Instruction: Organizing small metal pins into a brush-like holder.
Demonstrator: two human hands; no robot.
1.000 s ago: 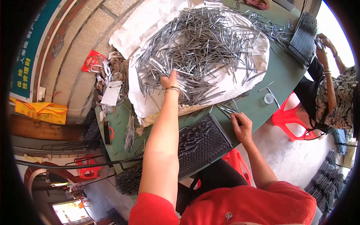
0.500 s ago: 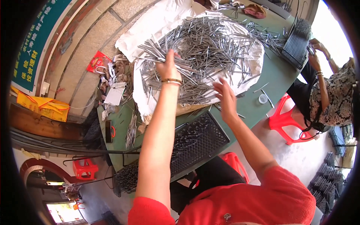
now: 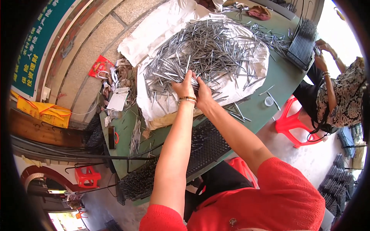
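A large heap of thin grey metal rods [image 3: 208, 50] lies on a white sheet [image 3: 162, 27] spread over a green table [image 3: 277, 77]. My left hand [image 3: 184, 87], with a gold bracelet at the wrist, rests on the near edge of the heap with its fingers among the rods. My right hand [image 3: 203, 91] is pressed next to it, fingers closed around a few rods at the same spot. A black perforated rack [image 3: 208, 148] lies on the table edge under my forearms.
Another person [image 3: 339, 92] sits at the right by a second black rack [image 3: 302, 42]. A red plastic stool [image 3: 295, 121] stands below the table. A small clear cap [image 3: 268, 101], loose rods, a phone [image 3: 111, 137] and clutter lie on the table.
My right hand has travelled from the table's near edge up to the heap and joined my left hand. The left hand has stayed at the heap's near edge.
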